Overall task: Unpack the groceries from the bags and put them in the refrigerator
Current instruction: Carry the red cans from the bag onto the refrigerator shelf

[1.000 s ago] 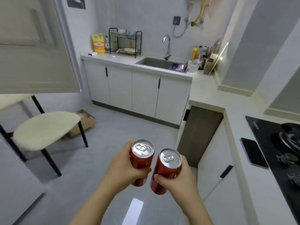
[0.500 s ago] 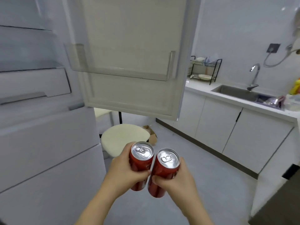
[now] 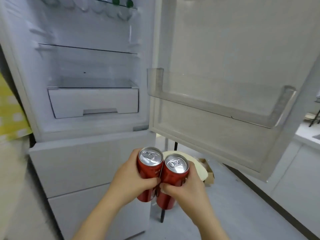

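I hold two red drink cans upright and side by side, touching, low in the middle of the view. My left hand [image 3: 131, 182] is wrapped around the left can [image 3: 150, 161]. My right hand [image 3: 187, 189] grips the right can [image 3: 176, 168]. Straight ahead stands the white refrigerator [image 3: 90, 153] with its upper door [image 3: 242, 49] swung open to the right. Inside are glass shelves [image 3: 86, 49] and a white drawer [image 3: 93, 103]. A clear door bin [image 3: 216, 108] hangs on the open door. Bottles with green caps [image 3: 121, 2] sit at the very top.
The lower refrigerator drawers [image 3: 86, 170] are closed. A cream-seated stool [image 3: 199, 168] and a cardboard box [image 3: 208, 175] stand on the grey floor below the open door. White kitchen cabinets [image 3: 304, 161] run along the right. A yellow patterned cloth [image 3: 12, 108] shows at the left edge.
My view has swung left from the kitchen counter to face the open refrigerator. Both cans stay in my hands, now pressed closer together.
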